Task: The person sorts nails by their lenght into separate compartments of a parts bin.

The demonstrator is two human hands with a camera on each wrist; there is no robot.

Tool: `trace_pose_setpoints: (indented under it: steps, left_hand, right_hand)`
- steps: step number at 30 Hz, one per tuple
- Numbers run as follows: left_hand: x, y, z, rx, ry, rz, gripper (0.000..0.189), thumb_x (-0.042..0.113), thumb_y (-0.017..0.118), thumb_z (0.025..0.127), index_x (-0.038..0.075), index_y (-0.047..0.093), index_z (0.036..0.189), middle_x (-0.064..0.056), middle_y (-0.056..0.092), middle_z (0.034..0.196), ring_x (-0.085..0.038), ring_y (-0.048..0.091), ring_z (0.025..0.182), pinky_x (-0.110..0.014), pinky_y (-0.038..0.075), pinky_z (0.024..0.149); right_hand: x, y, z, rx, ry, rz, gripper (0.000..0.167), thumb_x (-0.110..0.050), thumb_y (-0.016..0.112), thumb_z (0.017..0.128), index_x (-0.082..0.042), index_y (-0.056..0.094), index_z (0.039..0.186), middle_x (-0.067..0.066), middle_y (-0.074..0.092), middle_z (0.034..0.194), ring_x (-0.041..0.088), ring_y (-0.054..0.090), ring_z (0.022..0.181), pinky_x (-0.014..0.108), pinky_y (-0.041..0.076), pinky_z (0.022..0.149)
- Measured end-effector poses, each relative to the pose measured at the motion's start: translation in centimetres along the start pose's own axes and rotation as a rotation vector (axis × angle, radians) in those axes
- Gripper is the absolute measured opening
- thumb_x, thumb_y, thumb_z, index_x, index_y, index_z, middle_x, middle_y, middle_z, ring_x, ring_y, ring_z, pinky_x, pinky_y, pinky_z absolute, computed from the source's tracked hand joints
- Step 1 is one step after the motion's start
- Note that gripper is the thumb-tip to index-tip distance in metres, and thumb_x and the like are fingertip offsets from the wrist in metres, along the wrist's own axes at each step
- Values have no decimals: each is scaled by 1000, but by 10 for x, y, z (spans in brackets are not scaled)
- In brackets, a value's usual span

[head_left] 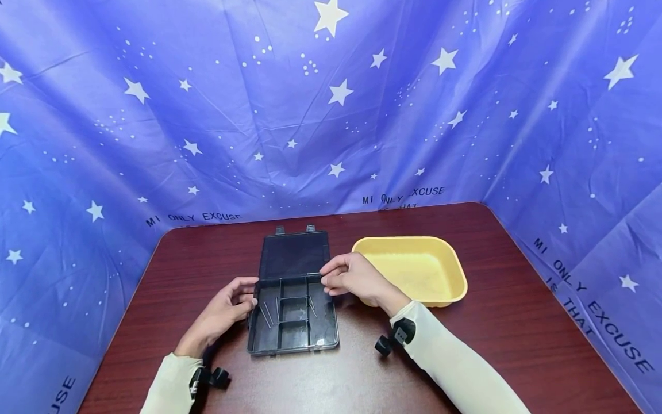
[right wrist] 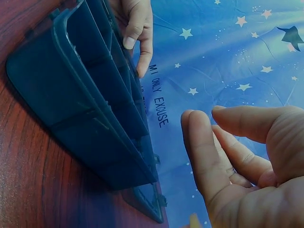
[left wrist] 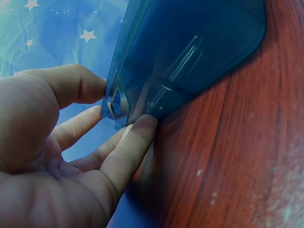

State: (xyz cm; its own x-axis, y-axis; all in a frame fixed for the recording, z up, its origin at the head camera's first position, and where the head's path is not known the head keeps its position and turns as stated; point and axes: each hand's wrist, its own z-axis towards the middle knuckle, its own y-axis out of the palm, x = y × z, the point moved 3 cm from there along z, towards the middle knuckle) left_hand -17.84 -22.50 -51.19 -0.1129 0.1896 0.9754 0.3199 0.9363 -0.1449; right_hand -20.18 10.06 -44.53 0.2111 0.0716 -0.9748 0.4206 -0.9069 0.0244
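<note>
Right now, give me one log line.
left hand: gripping black box; right hand: empty, beside box; lid: open; yellow tray: right of box

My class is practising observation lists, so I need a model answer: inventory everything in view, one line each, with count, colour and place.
Compartment box: one, black, on the table left of the tub
Box lid: one, black, open at the box's far side
Lid latches: two, dark, on the lid's far edge
Thin metal pins: several, exact count unclear, silvery, inside the box
Tub: one, yellow, right of the box
Table: one, reddish-brown, under box and tub
Star-printed cloth: blue with white stars, around the table; number of pieces unclear
Wrist cameras: two, black, one per wrist
Sleeves: two, cream, on the forearms
Left hand: one, at the box's left edge
Right hand: one, near the box's right edge
</note>
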Motion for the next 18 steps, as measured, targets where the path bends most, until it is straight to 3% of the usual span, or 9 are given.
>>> trace_pose_setpoints:
  steps: [8, 16, 18]
  left_hand:
    - [0, -1, 0, -3, 5, -4, 56, 2, 67, 101, 1, 44, 152, -29, 53, 133, -6, 61, 92, -22, 52, 69]
    - [1, -1, 0, 3, -7, 20, 56, -1, 64, 100, 2, 44, 152, -31, 53, 134, -7, 62, 96, -23, 55, 71]
    - [0, -1, 0, 5, -9, 22, 56, -1, 64, 100, 2, 44, 152, -30, 54, 134, -7, 63, 96, -24, 55, 71]
  right_hand:
    - [-5, 1, -1, 9, -23, 6, 33, 7, 72, 93, 18, 62, 122, 14, 75, 91, 25, 76, 80, 31, 64, 72]
    - [-6, -2, 0, 18, -45, 5, 25, 7, 72, 93, 12, 67, 117, 27, 74, 100, 25, 77, 81, 32, 65, 73]
    - [-6, -4, 0, 16, -55, 3, 24, 7, 71, 93, 12, 68, 117, 24, 74, 98, 22, 76, 80, 31, 64, 74]
